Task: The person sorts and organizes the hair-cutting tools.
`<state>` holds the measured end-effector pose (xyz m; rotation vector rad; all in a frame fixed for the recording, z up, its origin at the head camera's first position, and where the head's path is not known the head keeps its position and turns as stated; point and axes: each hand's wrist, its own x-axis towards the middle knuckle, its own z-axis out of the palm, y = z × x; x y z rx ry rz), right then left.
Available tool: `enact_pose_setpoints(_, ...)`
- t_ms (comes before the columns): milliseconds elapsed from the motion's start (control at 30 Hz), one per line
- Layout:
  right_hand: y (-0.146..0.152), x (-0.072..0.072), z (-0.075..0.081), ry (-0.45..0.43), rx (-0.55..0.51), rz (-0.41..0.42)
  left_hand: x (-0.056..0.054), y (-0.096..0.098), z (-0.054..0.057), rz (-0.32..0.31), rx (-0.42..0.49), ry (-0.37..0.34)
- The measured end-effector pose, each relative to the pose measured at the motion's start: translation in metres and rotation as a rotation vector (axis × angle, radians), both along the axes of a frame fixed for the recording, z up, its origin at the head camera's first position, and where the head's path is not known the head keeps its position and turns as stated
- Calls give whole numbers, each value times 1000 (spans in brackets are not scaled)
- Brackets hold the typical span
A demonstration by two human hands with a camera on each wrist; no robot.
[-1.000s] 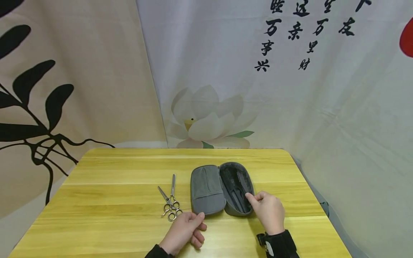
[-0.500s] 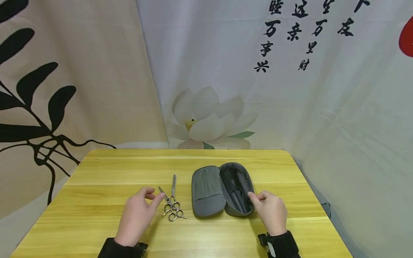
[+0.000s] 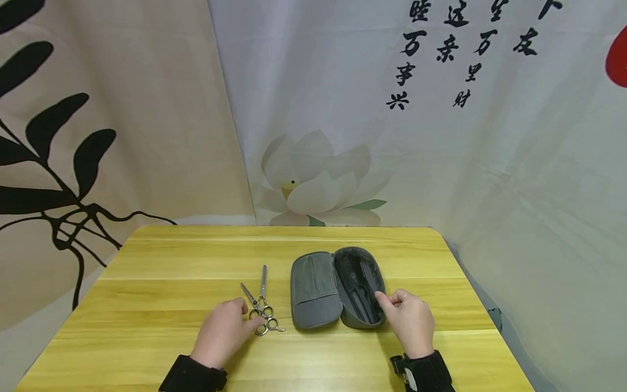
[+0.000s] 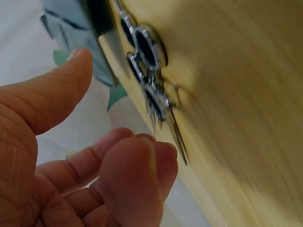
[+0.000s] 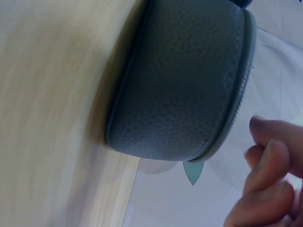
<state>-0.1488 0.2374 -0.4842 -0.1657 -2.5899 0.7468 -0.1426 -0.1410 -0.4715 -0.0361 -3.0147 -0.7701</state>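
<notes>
In the head view, two pairs of shiny scissors (image 3: 262, 298) are lying across each other on the yellow wood table (image 3: 147, 305). The left hand (image 3: 225, 329) is hovering right by them, with its thumb over the finger rings. To the right, a grey case (image 3: 316, 316) is lying wide open, and its deep half is holding some long dark things (image 3: 360, 288) (they are too dark to name). The right hand (image 3: 410, 321) is staying close to the edge of that deep half, with its thumb and first finger near each other. Behind the table, a pale cloth (image 3: 333, 98) is hanging with a big flower (image 3: 318, 185) and black writing on it. In the left wrist view, the thumb is pointing out and the other fingers are bending loosely, so this hand is gripping nothing; the picture is blurry, so a fingertip may be touching the scissors. The case is sitting behind the rings there. In the right wrist view, the bumpy side of the case is showing, with a zip (image 5: 235, 109) along its edge. The right fingers are curling softly beside it, with a gap between, and are holding nothing.
</notes>
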Motion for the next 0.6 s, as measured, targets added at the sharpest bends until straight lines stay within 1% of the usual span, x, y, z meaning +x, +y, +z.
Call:
enact_pose_setpoints(133, 0, -1, 0, -5, 3, 1, -3, 11, -6, -31, -47, 36)
enact_pose_setpoints(267, -1, 0, 0, -1, 1, 5, -5, 16, -10, -67, -85, 39)
enact_pose_setpoints(400, -1, 0, 1, 5, -7, 12, -7, 17, -15, -118, -136, 39)
enact_pose_setpoints(500, -1, 0, 2, -1, -11, 12, -7, 16, -19, -151, -178, 59)
enact_pose_setpoints(600, -1, 0, 1, -9, -12, 11, -7, 15, -22, -164, -192, 85)
